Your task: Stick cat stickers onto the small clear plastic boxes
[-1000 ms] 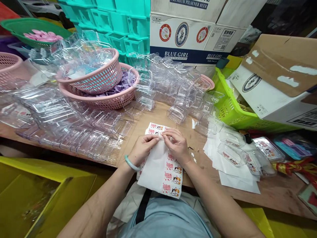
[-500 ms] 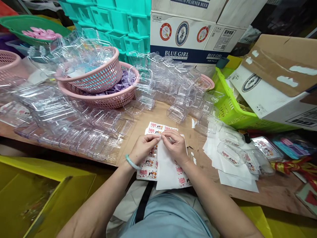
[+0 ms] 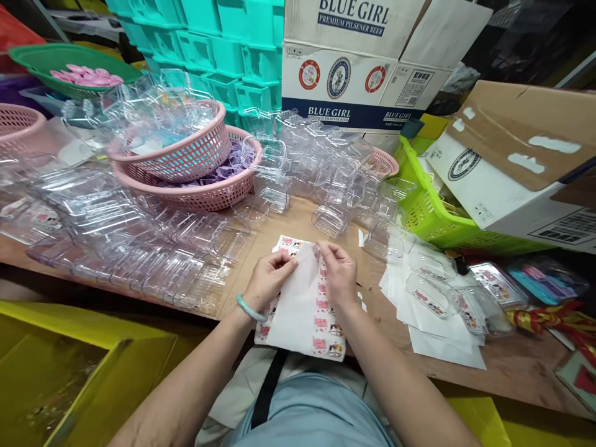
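Crowding the worktop [image 3: 386, 341], clear plastic cases [image 3: 135, 267] lie in rows on the left, with more clear cases [image 3: 330, 220] heaped ahead. Two stacked pink baskets [image 3: 186, 197] stand behind the left rows; a lime-green basket [image 3: 431, 214] stands far right, nearer are clear lids [image 3: 428, 295] on white sheets [image 3: 421, 323].

Between the hands, at the worktop's front, is a printed sheet [image 3: 321, 323] with pink lettering and cartoon cats, its middle covered by plain white paper [image 3: 293, 310]. The left hand [image 3: 267, 279] pinches the paper's left edge, thumb against forefinger; the right hand [image 3: 339, 276], fingers curled, pinches its upper right.

The sheet's lower edge reaches past the worktop over the lap. Brown cardboard [image 3: 300, 217] separates its top from the heaped cases.
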Tool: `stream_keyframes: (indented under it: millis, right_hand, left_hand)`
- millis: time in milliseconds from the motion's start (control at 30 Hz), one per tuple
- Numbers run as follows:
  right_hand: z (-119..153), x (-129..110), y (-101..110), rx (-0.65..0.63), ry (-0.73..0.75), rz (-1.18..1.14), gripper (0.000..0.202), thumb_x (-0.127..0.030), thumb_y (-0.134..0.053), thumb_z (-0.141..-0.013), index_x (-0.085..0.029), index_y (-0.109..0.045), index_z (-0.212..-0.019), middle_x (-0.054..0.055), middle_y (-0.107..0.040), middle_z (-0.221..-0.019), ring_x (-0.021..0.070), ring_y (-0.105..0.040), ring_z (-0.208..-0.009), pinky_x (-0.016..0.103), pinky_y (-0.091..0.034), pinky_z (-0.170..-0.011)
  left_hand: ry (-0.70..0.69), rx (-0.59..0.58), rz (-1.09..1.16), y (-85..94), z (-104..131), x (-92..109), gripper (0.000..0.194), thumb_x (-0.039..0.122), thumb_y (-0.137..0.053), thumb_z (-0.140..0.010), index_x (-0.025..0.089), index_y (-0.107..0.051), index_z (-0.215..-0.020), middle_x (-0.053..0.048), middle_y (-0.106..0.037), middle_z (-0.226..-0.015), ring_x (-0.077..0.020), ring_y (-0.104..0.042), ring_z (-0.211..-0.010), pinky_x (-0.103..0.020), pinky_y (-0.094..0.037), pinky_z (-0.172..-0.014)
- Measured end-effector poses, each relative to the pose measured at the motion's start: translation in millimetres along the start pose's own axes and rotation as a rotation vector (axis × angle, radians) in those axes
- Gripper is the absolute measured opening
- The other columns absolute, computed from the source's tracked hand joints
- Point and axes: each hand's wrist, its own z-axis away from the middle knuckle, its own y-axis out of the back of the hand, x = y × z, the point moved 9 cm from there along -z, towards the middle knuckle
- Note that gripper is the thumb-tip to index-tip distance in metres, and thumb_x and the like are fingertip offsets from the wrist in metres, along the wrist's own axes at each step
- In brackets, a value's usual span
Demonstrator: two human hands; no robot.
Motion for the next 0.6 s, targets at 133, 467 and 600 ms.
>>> stream_keyframes:
  millis: [133,467,600]
  right_hand:
    - [-17,-14,32,0.192,0.072,-0.063,0.019,-0.036,-0.067,-0.078,-0.019,-0.07,-0.084,0.004,-0.073,-0.09,0.0185,-0.067,-0.089,0.04,-0.05,-0.092]
    - [58,-71,-15,-0.338,0.82,0.848,0.044,-0.018,-0.065,-0.083,-0.032,-0.058,-0.124,0.004,-0.063,-0.126,0.0258,-0.05,-0.124,0.052,-0.034,-0.11]
    - [43,-54,26,-0.161,0.388,0.577,0.054,-0.034,-0.066,-0.083,-0.024,-0.048,-0.133,0.011,-0.054,-0.134,0.0266,-0.051,-0.124,0.045,-0.045,-0.102]
  left_hand:
    - [-0.185,0.332,-0.284,41.1,11,19,0.024,0.038,-0.068,-0.072,0.017,-0.067,-0.082,-0.005,-0.055,-0.082,-0.0178,-0.051,-0.073,-0.028,-0.042,-0.064]
    - [0.131,-0.094,0.591,-61.3,27,17,0.024,0.04,-0.067,-0.078,0.02,-0.071,-0.09,-0.005,-0.067,-0.094,-0.017,-0.058,-0.09,-0.027,-0.046,-0.077]
    - [0.145,-0.048,0.587,-62.9,20,4,0.016,0.033,-0.074,-0.073,0.018,-0.071,-0.078,-0.002,-0.065,-0.085,-0.0136,-0.057,-0.084,-0.024,-0.045,-0.076]
